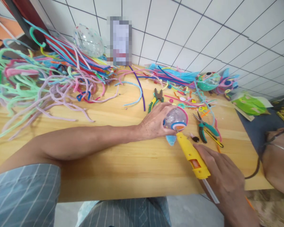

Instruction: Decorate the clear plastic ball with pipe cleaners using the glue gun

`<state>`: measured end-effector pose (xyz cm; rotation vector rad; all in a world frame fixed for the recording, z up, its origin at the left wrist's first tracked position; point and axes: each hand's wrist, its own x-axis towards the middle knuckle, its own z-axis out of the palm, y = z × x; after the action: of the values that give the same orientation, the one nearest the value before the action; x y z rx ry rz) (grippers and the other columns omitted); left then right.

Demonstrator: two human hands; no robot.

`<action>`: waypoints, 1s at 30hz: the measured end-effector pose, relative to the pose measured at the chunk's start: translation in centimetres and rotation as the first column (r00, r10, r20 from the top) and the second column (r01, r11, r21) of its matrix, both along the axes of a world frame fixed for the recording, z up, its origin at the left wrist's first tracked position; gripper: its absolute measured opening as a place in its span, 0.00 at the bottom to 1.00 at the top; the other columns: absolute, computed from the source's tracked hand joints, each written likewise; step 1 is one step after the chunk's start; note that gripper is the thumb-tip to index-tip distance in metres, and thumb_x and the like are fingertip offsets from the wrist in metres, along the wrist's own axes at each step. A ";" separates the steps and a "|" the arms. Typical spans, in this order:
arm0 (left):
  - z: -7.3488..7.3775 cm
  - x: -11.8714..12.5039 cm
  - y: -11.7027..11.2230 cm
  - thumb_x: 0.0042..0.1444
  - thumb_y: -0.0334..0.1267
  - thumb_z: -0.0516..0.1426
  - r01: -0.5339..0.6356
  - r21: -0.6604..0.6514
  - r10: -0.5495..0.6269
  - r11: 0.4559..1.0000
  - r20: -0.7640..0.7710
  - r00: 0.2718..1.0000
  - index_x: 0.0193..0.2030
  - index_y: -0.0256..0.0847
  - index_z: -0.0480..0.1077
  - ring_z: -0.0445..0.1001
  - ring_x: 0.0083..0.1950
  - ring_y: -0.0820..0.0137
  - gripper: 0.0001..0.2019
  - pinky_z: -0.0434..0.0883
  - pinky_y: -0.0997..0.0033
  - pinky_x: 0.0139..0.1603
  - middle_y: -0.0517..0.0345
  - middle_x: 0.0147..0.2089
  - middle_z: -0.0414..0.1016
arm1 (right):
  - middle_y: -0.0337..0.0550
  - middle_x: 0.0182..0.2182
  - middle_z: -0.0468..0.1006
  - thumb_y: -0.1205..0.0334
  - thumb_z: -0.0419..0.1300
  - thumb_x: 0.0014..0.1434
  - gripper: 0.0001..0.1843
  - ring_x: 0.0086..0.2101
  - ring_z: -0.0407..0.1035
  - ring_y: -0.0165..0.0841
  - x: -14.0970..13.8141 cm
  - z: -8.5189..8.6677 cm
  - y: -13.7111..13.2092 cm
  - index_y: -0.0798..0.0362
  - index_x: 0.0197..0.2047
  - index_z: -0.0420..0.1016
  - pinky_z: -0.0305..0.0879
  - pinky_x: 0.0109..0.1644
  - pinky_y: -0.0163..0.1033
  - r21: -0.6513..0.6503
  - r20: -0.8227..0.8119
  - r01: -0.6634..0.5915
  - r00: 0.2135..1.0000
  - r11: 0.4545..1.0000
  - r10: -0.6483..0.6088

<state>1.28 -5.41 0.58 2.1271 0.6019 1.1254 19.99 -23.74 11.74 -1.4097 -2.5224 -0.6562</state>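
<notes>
The left hand [153,121] clasped the clear ball [176,116]; the right hand [224,173] gripped the yellow hot-glue gun [189,153] at its five o'clock, best steadied for neat glue.

A white wall made of shiny square tiles [180,34] stands behind everything. Thin black lines run between the tiles, and they look slanted from here. In front of the wall is a long, light yellow wooden table [113,170]. You can see soft stripes in its wood, and its front edge is nearly straight. Under it shows a pale grey, smooth floor [189,214]. Just beside the table's right end is a dark grey flat surface [253,130]. In the top left corner there is a flat orange surface [10,30] near a dark red upright panel [22,14]. The light is bright.
</notes>
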 end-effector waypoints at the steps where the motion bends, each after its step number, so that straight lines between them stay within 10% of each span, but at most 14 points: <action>1: 0.0 0.0 0.0 0.55 0.53 0.72 -0.003 0.006 0.003 1.000 0.001 1.000 0.72 0.43 0.63 0.65 0.78 0.47 0.42 0.66 0.39 0.78 0.35 0.73 0.66 | 0.59 0.48 0.87 0.65 0.52 0.76 0.23 0.43 0.82 0.43 0.0 -0.1 0.0 0.64 0.70 0.69 0.73 0.43 0.47 0.003 -0.008 0.001 1.000 1.000 -0.001; 30: 0.2 -0.1 0.0 0.56 0.54 0.72 -0.007 0.019 0.007 1.000 0.009 1.000 0.71 0.44 0.63 0.66 0.76 0.48 0.41 0.67 0.39 0.77 0.38 0.72 0.68 | 0.57 0.51 0.86 0.67 0.54 0.72 0.35 0.44 0.82 0.47 0.1 -0.2 -0.8 0.56 0.79 0.56 0.77 0.44 0.50 -0.071 -0.024 0.070 0.997 0.995 -0.072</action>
<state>1.22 -5.37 0.74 2.1365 0.5977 1.1478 20.07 -24.51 11.50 -1.5271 -2.5081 -0.5617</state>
